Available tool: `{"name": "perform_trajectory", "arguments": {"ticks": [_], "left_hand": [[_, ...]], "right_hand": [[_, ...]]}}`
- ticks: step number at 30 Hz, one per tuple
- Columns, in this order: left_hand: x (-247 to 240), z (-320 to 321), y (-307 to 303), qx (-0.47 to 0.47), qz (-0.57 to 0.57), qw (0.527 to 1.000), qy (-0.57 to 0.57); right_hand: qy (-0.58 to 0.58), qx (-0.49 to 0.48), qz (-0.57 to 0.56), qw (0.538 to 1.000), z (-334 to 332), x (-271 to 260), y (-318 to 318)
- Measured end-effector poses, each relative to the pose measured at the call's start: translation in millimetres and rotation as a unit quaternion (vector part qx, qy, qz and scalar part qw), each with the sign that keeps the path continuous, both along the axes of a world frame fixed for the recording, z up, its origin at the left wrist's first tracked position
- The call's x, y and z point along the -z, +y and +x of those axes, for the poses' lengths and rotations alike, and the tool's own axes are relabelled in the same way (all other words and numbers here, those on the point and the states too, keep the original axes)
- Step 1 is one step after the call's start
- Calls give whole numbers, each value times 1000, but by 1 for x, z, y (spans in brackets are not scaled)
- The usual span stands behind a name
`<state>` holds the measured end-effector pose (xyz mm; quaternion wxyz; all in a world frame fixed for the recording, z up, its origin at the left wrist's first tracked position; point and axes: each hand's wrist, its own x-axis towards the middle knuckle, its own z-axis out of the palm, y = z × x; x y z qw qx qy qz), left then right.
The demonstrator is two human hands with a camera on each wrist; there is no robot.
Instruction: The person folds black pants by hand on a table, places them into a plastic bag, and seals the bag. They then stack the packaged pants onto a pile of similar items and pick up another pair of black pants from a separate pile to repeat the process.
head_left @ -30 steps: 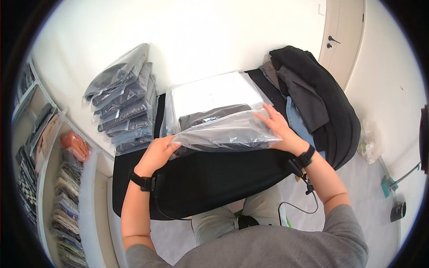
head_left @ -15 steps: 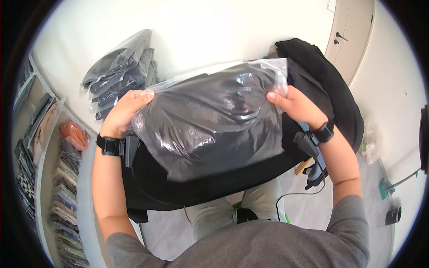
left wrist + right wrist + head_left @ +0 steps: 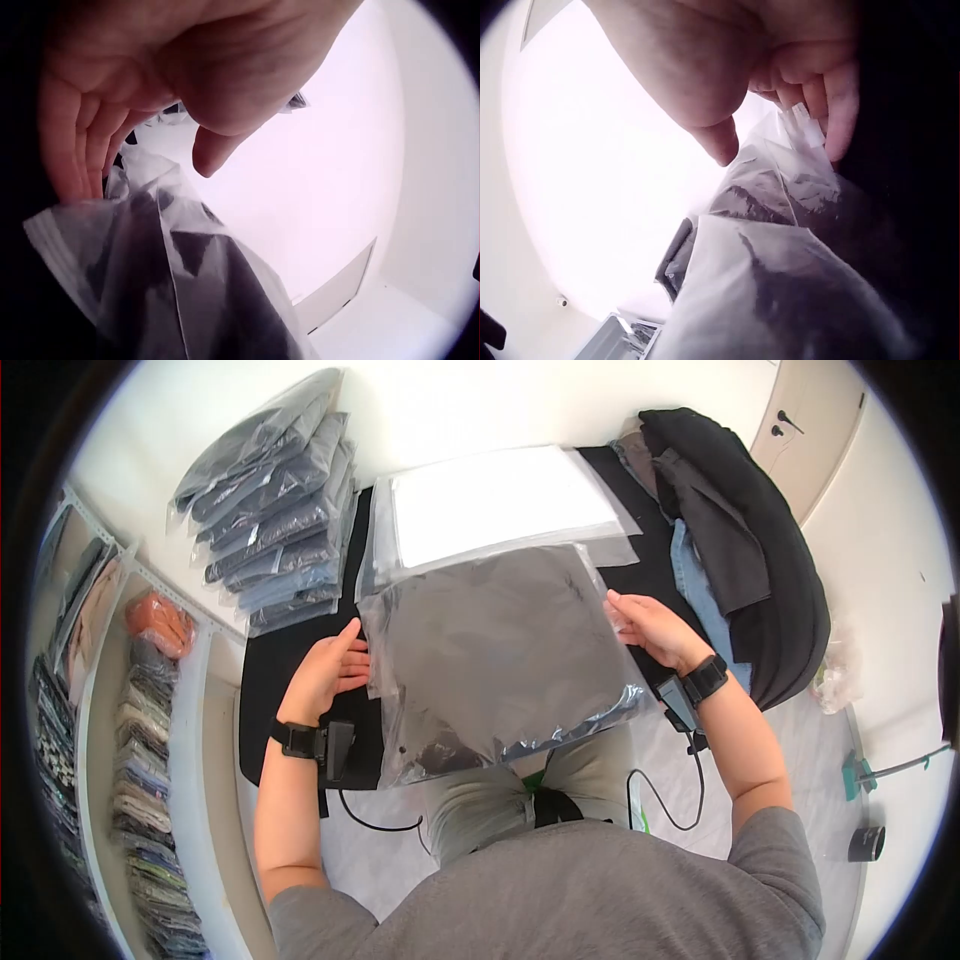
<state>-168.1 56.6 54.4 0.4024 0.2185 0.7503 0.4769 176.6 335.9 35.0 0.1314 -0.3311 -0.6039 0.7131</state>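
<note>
A clear plastic bag holding a folded dark grey garment lies flat at the front of the black-covered table, its lower edge reaching over the table's front edge. At its left side is my left hand, fingers extended at the plastic edge and thumb held apart. In the left wrist view the fingertips meet the crinkled bag rim. My right hand is at the opposite side, its fingers along the plastic. The right wrist view shows the thumb standing off the bag.
Behind the bag lies a white sheet on clear plastic bags. A stack of bagged dark garments stands at the left, dark clothes and jeans at the right. Shelves of folded clothes line the far left.
The bag was raised and tilted up, gripped at both upper corners, then came down flat nearer the body. Both hands have loosened and moved down to its sides.
</note>
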Motion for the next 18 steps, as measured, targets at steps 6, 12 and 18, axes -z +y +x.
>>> {"name": "perform_trajectory", "arguments": {"ticks": [6, 12, 18], "left_hand": [[5, 22, 10, 59, 32, 992, -106], [-3, 33, 22, 94, 16, 990, -107], [19, 16, 23, 98, 41, 983, -152]], "right_hand": [[46, -83, -70, 993, 0, -7, -7], [93, -81, -67, 990, 9, -2, -23], [126, -31, -48, 990, 5, 6, -43]]}}
